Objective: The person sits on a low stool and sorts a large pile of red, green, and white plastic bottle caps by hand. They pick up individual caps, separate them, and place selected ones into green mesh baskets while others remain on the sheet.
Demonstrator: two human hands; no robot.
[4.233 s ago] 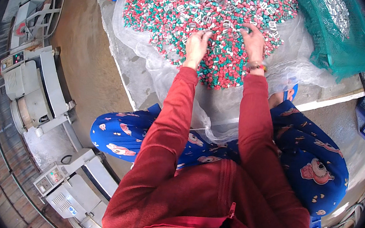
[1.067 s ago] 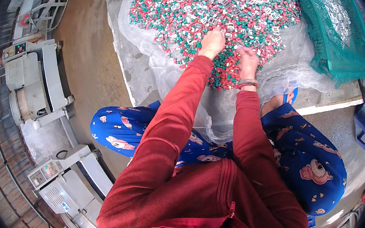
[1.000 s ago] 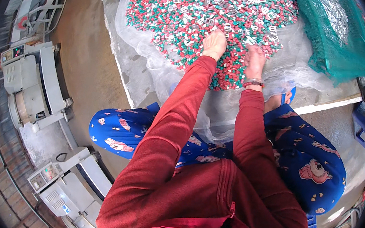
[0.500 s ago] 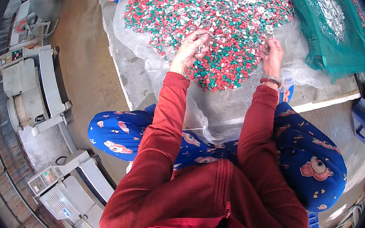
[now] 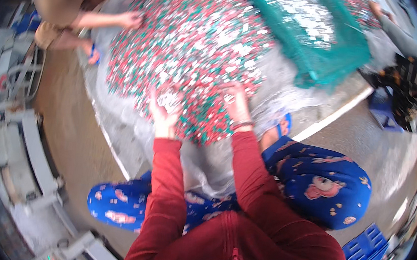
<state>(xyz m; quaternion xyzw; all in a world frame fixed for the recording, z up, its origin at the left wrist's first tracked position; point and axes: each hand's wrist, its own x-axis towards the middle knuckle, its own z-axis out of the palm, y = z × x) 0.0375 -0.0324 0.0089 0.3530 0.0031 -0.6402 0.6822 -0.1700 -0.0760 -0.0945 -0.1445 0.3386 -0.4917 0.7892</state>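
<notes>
A wide pile of small red, green and white chips (image 5: 204,122), with silvery slotted metal buckles mixed through it, lies on a clear plastic sheet (image 5: 141,118). My left hand (image 5: 163,112) is palm up at the pile's near left edge, cupping several silvery buckles (image 5: 170,100). To its right, my right hand (image 5: 236,103) hovers over or touches the chips, its fingers curled and blurred. A pale bit shows at those fingers, too smeared to name.
A green mesh net (image 5: 321,71) holding many silvery pieces (image 5: 304,15) lies at the far right. Another person (image 5: 98,19) reaches into the pile from the far left; a further arm (image 5: 401,36) shows at the upper right. Grey machines (image 5: 23,156) line the left; a blue crate (image 5: 366,253) stands lower right.
The view has shifted, bringing more of the person at the left into sight. My left hand has turned palm up, showing the buckles in it. My right hand has come nearer to it.
</notes>
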